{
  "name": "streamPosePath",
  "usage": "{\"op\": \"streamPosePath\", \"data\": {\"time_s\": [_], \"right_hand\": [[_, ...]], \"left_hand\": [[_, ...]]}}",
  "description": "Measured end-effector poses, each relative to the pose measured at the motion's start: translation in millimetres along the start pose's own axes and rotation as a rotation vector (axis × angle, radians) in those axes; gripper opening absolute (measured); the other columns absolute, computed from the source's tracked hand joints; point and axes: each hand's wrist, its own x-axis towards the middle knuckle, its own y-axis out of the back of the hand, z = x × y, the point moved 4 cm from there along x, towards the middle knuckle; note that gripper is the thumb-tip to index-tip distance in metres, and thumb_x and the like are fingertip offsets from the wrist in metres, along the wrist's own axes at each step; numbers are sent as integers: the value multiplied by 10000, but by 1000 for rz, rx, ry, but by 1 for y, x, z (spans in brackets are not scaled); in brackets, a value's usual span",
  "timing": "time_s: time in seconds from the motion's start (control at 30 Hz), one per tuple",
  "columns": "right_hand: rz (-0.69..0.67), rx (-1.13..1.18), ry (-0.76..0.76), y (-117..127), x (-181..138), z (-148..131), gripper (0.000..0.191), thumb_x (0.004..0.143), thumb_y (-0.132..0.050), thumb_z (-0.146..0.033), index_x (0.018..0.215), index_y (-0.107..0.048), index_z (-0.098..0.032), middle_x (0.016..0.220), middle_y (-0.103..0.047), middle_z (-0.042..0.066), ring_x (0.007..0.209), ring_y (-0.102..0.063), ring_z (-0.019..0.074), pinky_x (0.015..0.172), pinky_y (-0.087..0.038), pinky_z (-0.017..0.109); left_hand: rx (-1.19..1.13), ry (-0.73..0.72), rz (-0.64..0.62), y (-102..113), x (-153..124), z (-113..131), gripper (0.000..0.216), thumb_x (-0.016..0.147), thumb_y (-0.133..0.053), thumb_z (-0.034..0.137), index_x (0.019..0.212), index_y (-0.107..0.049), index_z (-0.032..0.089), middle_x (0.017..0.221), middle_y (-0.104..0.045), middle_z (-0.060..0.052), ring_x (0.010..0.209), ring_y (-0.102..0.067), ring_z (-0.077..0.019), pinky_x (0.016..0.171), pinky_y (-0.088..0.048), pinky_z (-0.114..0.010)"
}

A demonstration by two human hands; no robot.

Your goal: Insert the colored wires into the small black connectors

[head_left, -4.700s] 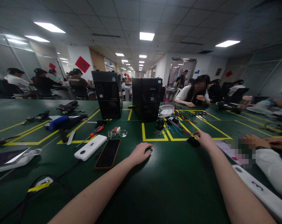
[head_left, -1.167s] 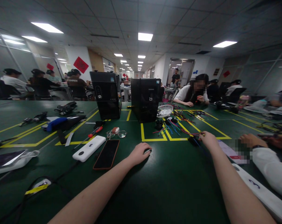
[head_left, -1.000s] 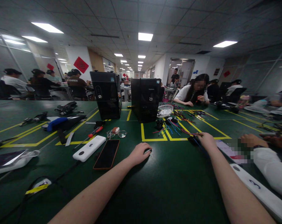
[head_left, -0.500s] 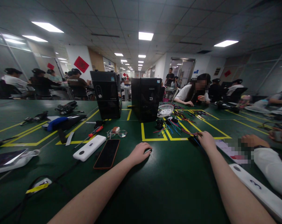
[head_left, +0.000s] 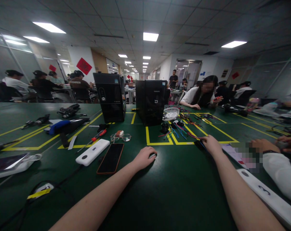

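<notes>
My left hand (head_left: 144,158) rests on the green table with its fingers curled in. A small dark spot shows between thumb and fingers, and I cannot make out what it is. Farther right, my right hand (head_left: 211,145) is closed at the fingertips on a black cable (head_left: 199,144) lying on the table. Part of that piece is hidden under the hand. Just beyond it lie loose coloured wires (head_left: 178,128). A phone (head_left: 110,158) in a brown-edged case and a white power bank (head_left: 92,152) marked 8 lie left of my left hand.
Two black computer towers (head_left: 151,102) (head_left: 110,96) stand ahead, beside a white basket (head_left: 171,113). Glasses (head_left: 121,137) and a red-handled screwdriver (head_left: 98,135) lie left. On the right are another white power bank (head_left: 268,195) and a neighbour's white sleeve (head_left: 279,173). A person (head_left: 200,96) sits opposite.
My right hand has shifted slightly left, its fingers reaching a little farther over the cable. My left hand has not moved. The person opposite has moved a hand holding something red to the right.
</notes>
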Motion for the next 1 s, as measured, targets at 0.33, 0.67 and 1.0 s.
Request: {"op": "streamPosePath", "data": {"time_s": [0.33, 0.67, 1.0], "right_hand": [[-175, 47, -32, -4, 10, 5, 387, 805, -389, -170, 1083, -659, -159, 1052, -628, 124, 910, -586, 203, 739, -424, 255], [-73, 69, -110, 6, 6, 10, 396, 796, -378, -123, 1093, -641, -131, 1097, -620, 141, 963, -587, 205, 766, -427, 250], [-174, 56, -140, 22, 3, 10, 328, 846, -413, -223, 1012, -683, -139, 962, -678, 126, 878, -619, 218, 683, -428, 252]], "left_hand": [[10, -10, 17, -3, 0, -2, 195, 850, -496, 238, 1000, -614, 202, 1051, -612, -49, 1002, -538, -190, 921, -398, -335], [8, -14, 10, -1, 1, 1, 194, 850, -494, 233, 996, -616, 198, 1041, -614, -50, 992, -541, -189, 917, -402, -336], [8, -2, 6, -2, 0, -1, 198, 855, -489, 239, 1003, -616, 203, 1060, -609, -51, 1007, -536, -192, 917, -402, -339]]}}
